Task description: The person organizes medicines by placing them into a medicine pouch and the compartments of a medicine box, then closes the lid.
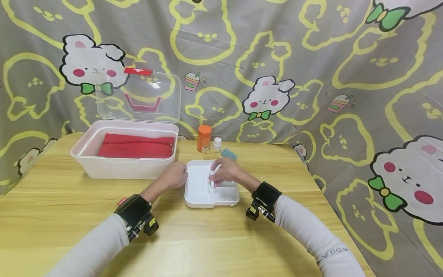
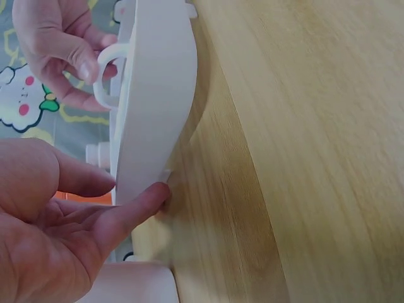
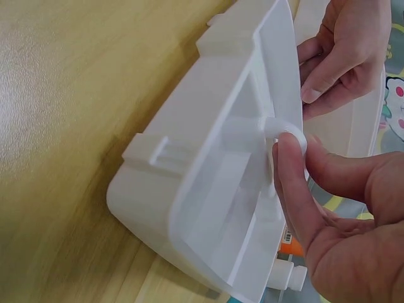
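White tray [image 1: 197, 184] sits toward the back of the wooden table [image 1: 207, 246], right of the big storage box and in front of the bottles; whether its base is fully down or slightly raised, the views do not settle. At its left edge the left hand [image 1: 175, 175] is curled, thumb at the rim and a finger low on the wall, gripping it. Over the middle, the right hand [image 1: 225, 172] pinches the looped handle [image 3: 278, 126] between thumb and fingers. Working the handle seems the step in hand; done well, it likely calls for the left grip to brace the side wall while the right pulls evenly, so that the tray neither tips nor skids. Among the containers, the storage box [image 1: 124, 166] is biggest, its clear lid [image 1: 171, 90] raised behind it and a red zippered pouch [image 1: 136, 148] lying inside. Next comes the tray, nothing visible in its wide left compartment or the right front one; the right rear is partly hidden by the hand. Behind stand an orange bottle [image 1: 204, 134] and a smaller white bottle [image 1: 217, 144], contents not visible, near a blue pill case [image 1: 229, 154] and a yellowish one.
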